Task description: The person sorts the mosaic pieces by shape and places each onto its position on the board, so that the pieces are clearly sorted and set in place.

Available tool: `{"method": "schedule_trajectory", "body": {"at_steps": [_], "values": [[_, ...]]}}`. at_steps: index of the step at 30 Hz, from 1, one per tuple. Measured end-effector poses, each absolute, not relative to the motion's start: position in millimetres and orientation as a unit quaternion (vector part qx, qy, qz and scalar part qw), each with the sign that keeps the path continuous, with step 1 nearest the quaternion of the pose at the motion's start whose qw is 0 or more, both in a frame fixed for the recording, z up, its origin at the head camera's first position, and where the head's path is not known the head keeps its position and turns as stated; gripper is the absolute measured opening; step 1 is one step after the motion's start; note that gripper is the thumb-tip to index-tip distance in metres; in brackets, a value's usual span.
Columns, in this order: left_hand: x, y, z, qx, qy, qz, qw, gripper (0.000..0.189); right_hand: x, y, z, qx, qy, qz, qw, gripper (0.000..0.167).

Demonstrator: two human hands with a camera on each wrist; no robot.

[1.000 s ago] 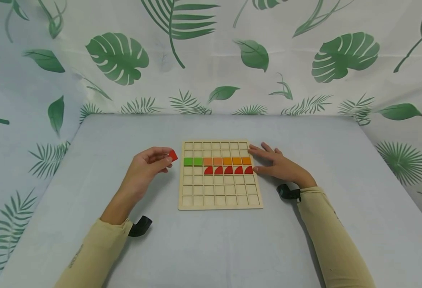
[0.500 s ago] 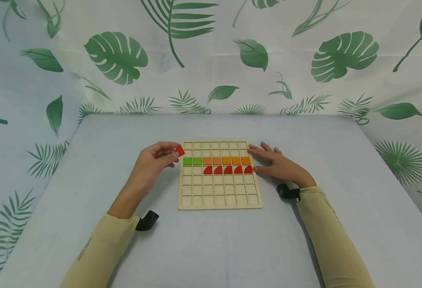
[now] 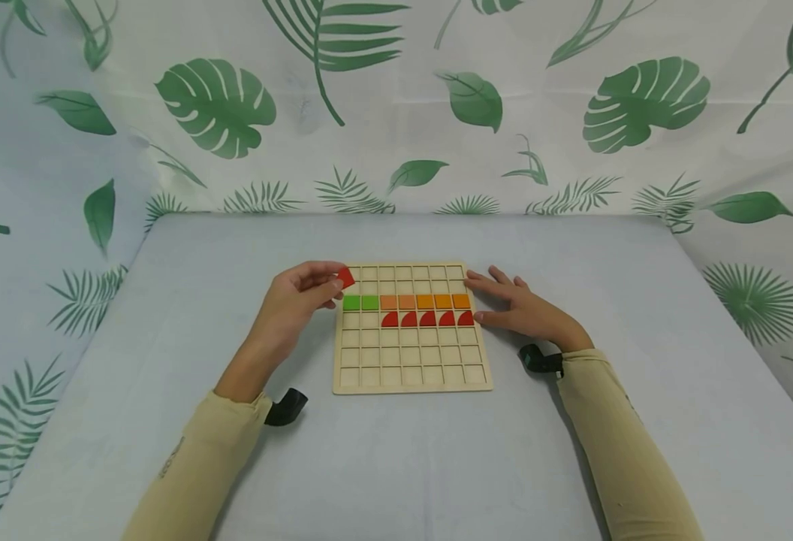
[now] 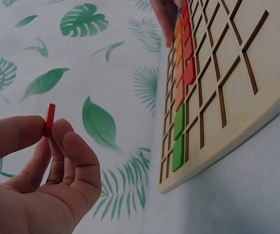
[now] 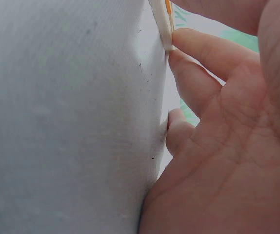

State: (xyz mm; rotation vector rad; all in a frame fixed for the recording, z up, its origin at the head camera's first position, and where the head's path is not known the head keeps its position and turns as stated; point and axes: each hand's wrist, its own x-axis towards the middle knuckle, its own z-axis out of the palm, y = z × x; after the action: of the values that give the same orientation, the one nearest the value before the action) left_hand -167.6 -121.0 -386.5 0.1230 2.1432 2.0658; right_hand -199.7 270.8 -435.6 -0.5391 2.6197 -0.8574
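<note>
A pale wooden grid board lies flat on the table. Across its third row from the back run green tiles, light orange tiles and deeper orange tiles. Several red quarter-circle pieces fill the row in front, except its two leftmost cells. My left hand pinches a small red piece between thumb and fingers, above the board's back left corner; the left wrist view catches it edge-on. With fingers spread, my right hand touches the board's right edge.
A light cloth covers the table. Behind it and at the sides hangs a white sheet with green leaf prints. Black wrist-worn devices stick out from both cuffs.
My left hand has moved right and slightly back with the red piece, from beside the board to over its back left corner. The right hand and the tiles on the board stay put.
</note>
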Motion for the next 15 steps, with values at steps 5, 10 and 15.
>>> {"method": "schedule_trajectory", "body": {"at_steps": [5,10,15], "values": [[-170.9,-115.4,-386.6,0.049,0.711,0.697,0.079,0.032,-199.3,271.7,-435.6,-0.189,0.919,-0.303,0.164,0.076],[-173.6,-111.7,-387.4,0.049,0.709,0.699,0.075,0.031,-199.3,270.3,-435.6,-0.19,0.918,-0.306,0.167,0.077],[-177.8,-110.0,-391.6,0.049,0.708,0.701,0.076,0.03,-200.0,269.2,-435.8,-0.188,0.92,-0.302,0.167,0.077]]}}
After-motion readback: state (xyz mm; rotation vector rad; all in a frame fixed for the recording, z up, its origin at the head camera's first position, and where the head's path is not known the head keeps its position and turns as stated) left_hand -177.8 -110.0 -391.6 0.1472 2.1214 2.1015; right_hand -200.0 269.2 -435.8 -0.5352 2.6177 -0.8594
